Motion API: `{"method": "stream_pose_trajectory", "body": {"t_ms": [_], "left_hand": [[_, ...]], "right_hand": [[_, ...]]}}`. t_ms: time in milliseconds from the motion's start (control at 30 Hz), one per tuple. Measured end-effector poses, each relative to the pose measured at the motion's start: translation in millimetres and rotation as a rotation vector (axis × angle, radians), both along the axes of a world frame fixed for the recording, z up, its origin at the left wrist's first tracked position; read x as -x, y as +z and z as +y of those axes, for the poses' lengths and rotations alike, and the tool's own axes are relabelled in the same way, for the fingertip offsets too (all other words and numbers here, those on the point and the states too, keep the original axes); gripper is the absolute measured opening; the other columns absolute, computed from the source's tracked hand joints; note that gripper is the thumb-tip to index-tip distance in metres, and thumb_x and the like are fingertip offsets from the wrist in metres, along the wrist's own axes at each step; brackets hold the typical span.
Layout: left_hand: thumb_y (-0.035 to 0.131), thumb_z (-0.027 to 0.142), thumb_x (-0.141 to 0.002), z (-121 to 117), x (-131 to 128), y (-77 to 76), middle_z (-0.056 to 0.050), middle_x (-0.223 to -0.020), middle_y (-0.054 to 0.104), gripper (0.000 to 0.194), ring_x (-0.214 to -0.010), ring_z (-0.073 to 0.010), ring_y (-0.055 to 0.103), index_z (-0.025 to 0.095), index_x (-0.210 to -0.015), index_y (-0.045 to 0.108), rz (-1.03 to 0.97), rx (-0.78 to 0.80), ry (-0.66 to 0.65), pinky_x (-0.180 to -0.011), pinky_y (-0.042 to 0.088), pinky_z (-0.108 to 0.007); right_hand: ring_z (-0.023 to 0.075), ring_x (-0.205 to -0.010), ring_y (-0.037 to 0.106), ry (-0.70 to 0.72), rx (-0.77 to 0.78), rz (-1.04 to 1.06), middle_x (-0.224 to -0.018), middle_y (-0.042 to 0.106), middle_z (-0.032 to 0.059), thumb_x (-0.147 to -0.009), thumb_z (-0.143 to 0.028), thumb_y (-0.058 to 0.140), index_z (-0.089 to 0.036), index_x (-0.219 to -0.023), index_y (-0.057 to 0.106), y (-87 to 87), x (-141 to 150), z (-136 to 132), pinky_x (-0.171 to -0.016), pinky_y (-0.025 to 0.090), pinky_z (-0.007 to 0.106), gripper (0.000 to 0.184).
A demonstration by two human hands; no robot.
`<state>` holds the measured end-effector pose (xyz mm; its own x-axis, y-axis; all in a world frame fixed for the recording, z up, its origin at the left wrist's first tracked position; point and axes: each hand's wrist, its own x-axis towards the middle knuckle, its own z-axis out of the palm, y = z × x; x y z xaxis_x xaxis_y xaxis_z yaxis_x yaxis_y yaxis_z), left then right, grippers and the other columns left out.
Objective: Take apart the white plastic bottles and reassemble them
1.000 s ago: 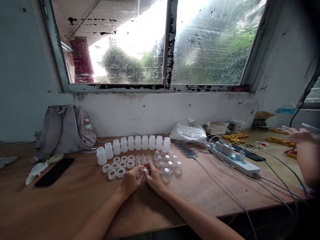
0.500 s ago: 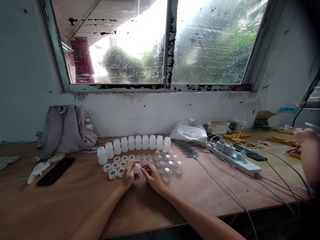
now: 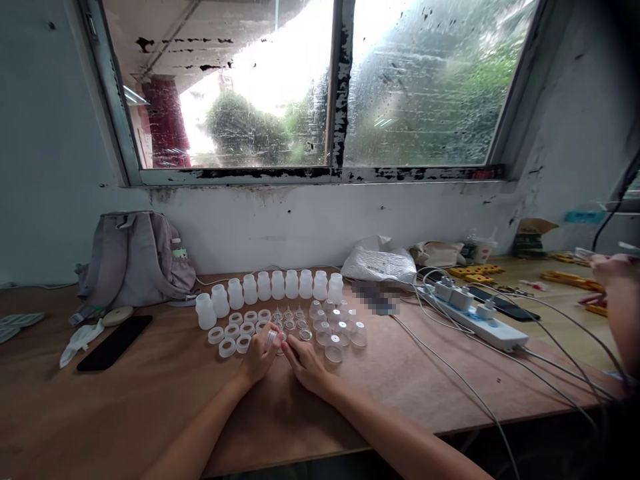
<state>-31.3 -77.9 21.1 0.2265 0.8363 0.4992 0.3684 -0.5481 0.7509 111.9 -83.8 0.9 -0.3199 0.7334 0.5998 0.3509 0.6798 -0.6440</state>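
My left hand (image 3: 259, 355) is closed around a ribbed, translucent bottle collar (image 3: 271, 339). Beside it, with the fingertips meeting, my right hand (image 3: 306, 362) is pinched; whatever is between its fingers is hidden. Just beyond my hands stand several clear bottle nipples (image 3: 289, 315). To the left lie rows of white screw collars (image 3: 227, 347). Clear dome caps (image 3: 334, 353) are grouped at the right. A curved row of frosted baby bottles (image 3: 278, 285) without tops stands behind all of these.
A black phone (image 3: 115, 343), a tissue (image 3: 80, 341) and a grey backpack (image 3: 133, 260) are at the left. To the right are a power strip (image 3: 493, 328) with trailing cables and a silvery bag (image 3: 379, 261). Another person's hand (image 3: 617, 273) shows at the far right.
The collar has turned in my left hand, and my right fingers have drawn together beside it. More of the nipples behind them now shows. The view has shifted slightly.
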Motion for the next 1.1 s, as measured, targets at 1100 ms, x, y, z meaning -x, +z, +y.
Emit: {"method": "stream_pose_trajectory", "body": {"t_ms": [1100], "left_hand": [[0.068, 0.037, -0.054, 95.7, 131.0, -42.2, -0.009, -0.092, 0.059, 0.051, -0.09, -0.0284, 0.056, 0.016, -0.096, 0.049, -0.123, -0.096, 1.093, -0.079, 0.042, -0.04]], "right_hand": [[0.0131, -0.058, 0.049, -0.146, 0.018, 0.054, -0.064, 0.052, -0.0007, -0.085, -0.029, 0.039, -0.019, -0.078, 0.052, 3.4, -5.9, 4.7, -0.056, 0.036, 0.023, 0.017]]}}
